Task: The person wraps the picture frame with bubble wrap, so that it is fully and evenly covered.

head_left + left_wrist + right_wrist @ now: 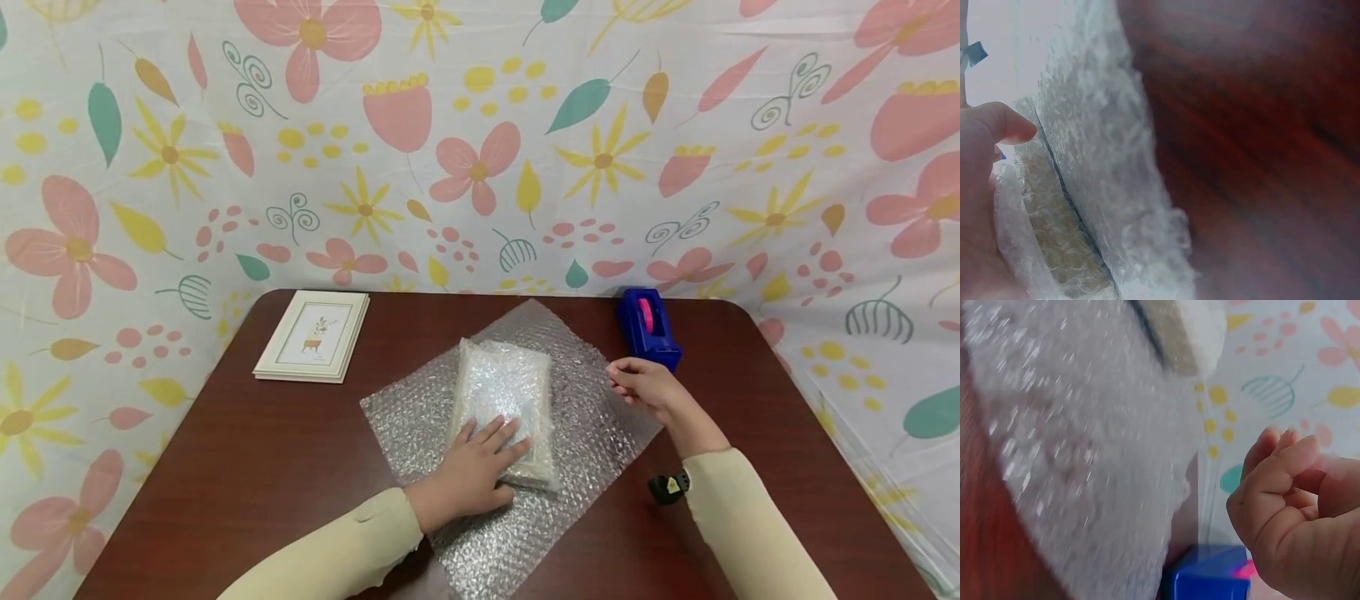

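Note:
A flat rectangular bundle (506, 379) in bubble wrap lies on a larger bubble wrap sheet (600, 433), which is turned cornerwise on the table. My left hand (476, 471) rests on the bundle's lower left part with its fingers spread. The left wrist view shows the bundle's wrapped edge (1054, 212) beside the thumb. My right hand (648, 387) is raised by the sheet's right corner, with fingers curled and thumb close to the index finger. In the right wrist view this hand (1291, 500) stands apart from the sheet (1079, 456); nothing shows between its fingers.
A blue tape dispenser (648, 329) with a pink core stands at the back right, just beyond the right hand. White picture frames (313, 337) lie stacked at the back left. Behind the brown table (300, 467) hangs a flowered cloth (480, 225).

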`<action>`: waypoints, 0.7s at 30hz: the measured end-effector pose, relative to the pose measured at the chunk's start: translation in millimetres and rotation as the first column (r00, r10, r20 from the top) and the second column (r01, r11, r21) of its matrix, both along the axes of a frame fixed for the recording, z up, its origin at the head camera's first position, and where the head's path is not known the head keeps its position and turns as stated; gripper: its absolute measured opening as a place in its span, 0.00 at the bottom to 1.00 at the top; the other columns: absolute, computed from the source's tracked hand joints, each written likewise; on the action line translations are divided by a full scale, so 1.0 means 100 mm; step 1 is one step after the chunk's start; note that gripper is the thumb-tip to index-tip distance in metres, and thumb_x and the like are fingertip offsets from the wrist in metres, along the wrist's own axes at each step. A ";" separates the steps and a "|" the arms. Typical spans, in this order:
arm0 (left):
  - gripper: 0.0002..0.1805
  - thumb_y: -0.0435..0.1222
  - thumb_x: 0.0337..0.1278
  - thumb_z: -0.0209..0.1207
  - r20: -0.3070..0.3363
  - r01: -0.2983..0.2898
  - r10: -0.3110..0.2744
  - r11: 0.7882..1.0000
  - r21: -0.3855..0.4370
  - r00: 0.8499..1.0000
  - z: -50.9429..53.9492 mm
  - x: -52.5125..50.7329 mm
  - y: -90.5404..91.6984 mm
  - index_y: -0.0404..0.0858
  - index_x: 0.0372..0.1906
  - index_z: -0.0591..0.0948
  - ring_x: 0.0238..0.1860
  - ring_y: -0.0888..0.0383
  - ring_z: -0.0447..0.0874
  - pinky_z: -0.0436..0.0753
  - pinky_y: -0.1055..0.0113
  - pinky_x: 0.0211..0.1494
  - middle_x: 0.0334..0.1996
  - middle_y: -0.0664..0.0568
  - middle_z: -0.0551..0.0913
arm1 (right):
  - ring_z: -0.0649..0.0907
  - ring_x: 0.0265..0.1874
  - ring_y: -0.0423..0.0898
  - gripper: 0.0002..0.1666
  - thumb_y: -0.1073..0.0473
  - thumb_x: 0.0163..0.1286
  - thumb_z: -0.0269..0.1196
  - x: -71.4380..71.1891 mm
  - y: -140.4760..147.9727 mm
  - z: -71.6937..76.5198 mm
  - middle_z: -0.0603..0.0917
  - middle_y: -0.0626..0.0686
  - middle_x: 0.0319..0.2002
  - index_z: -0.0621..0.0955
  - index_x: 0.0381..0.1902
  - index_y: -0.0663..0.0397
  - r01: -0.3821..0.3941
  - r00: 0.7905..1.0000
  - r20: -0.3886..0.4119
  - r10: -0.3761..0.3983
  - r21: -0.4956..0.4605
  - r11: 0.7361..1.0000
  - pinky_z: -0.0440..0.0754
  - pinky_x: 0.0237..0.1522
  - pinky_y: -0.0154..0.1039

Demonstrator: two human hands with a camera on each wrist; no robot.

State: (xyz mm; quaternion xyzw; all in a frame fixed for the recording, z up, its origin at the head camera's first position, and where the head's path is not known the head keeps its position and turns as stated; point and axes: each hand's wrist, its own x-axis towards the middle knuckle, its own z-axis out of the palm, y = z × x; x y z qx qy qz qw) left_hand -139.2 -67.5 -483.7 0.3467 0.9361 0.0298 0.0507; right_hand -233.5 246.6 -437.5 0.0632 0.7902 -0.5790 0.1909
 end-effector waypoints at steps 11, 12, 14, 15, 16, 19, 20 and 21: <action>0.39 0.54 0.66 0.58 -0.012 -0.008 0.008 1.000 -0.018 1.000 0.01 0.00 0.01 0.57 0.80 0.61 0.82 0.52 0.58 0.62 0.45 0.82 0.83 0.53 0.58 | 0.76 0.27 0.34 0.21 0.58 0.81 0.54 -0.11 -0.40 0.01 0.78 0.44 0.31 0.75 0.61 0.70 -0.095 0.995 -0.023 0.097 0.083 0.992 0.80 0.31 0.28; 0.39 0.54 0.66 0.59 -0.011 -0.008 0.008 1.000 -0.020 1.000 0.01 0.00 0.01 0.57 0.80 0.61 0.82 0.52 0.58 0.63 0.45 0.82 0.83 0.54 0.58 | 0.76 0.27 0.34 0.22 0.57 0.81 0.55 -0.12 -0.43 0.01 0.78 0.44 0.31 0.75 0.62 0.70 -0.105 0.994 -0.023 0.107 0.098 0.990 0.80 0.32 0.29; 0.40 0.54 0.66 0.59 -0.009 -0.007 0.007 1.000 -0.021 1.000 0.01 0.00 0.01 0.57 0.80 0.61 0.82 0.52 0.58 0.63 0.45 0.82 0.83 0.54 0.58 | 0.76 0.27 0.35 0.23 0.56 0.81 0.56 -0.13 -0.50 0.01 0.79 0.45 0.32 0.75 0.62 0.71 -0.117 0.992 -0.030 0.121 0.108 0.987 0.80 0.32 0.30; 0.40 0.54 0.67 0.59 -0.006 -0.006 0.006 1.000 -0.023 1.000 0.01 0.00 0.01 0.57 0.81 0.61 0.83 0.52 0.57 0.63 0.45 0.82 0.83 0.54 0.57 | 0.76 0.27 0.36 0.23 0.56 0.80 0.57 -0.14 -0.54 0.01 0.79 0.46 0.32 0.76 0.62 0.71 -0.123 0.991 -0.037 0.128 0.116 0.986 0.80 0.32 0.30; 0.40 0.54 0.67 0.59 -0.006 -0.005 0.005 1.000 -0.024 1.000 0.02 0.00 0.01 0.57 0.81 0.61 0.83 0.52 0.57 0.63 0.45 0.82 0.83 0.54 0.57 | 0.76 0.27 0.36 0.24 0.56 0.80 0.57 -0.14 -0.57 0.01 0.79 0.46 0.31 0.77 0.62 0.70 -0.131 0.989 -0.048 0.138 0.123 0.984 0.80 0.32 0.31; 0.40 0.55 0.67 0.59 -0.004 -0.003 0.002 0.999 -0.032 1.000 0.03 0.00 0.01 0.57 0.81 0.60 0.83 0.52 0.57 0.63 0.45 0.82 0.83 0.53 0.57 | 0.76 0.27 0.38 0.22 0.55 0.79 0.59 -0.17 -0.68 0.00 0.79 0.47 0.29 0.79 0.60 0.69 -0.149 0.984 -0.079 0.162 0.148 0.978 0.80 0.32 0.33; 0.40 0.55 0.67 0.59 -0.002 -0.002 0.002 0.999 -0.034 1.000 0.03 0.00 0.01 0.57 0.81 0.60 0.83 0.52 0.57 0.62 0.45 0.82 0.83 0.53 0.56 | 0.76 0.27 0.39 0.22 0.56 0.79 0.59 -0.17 -0.72 0.00 0.79 0.47 0.29 0.80 0.59 0.69 -0.163 0.980 -0.092 0.179 0.158 0.974 0.80 0.32 0.34; 0.40 0.55 0.67 0.59 0.001 -0.003 0.003 0.999 -0.036 1.000 0.03 0.00 0.01 0.57 0.81 0.60 0.83 0.52 0.56 0.62 0.46 0.82 0.83 0.54 0.56 | 0.75 0.27 0.39 0.21 0.56 0.79 0.59 -0.18 -0.75 -0.01 0.79 0.48 0.28 0.81 0.58 0.68 -0.171 0.977 -0.098 0.188 0.166 0.971 0.79 0.32 0.35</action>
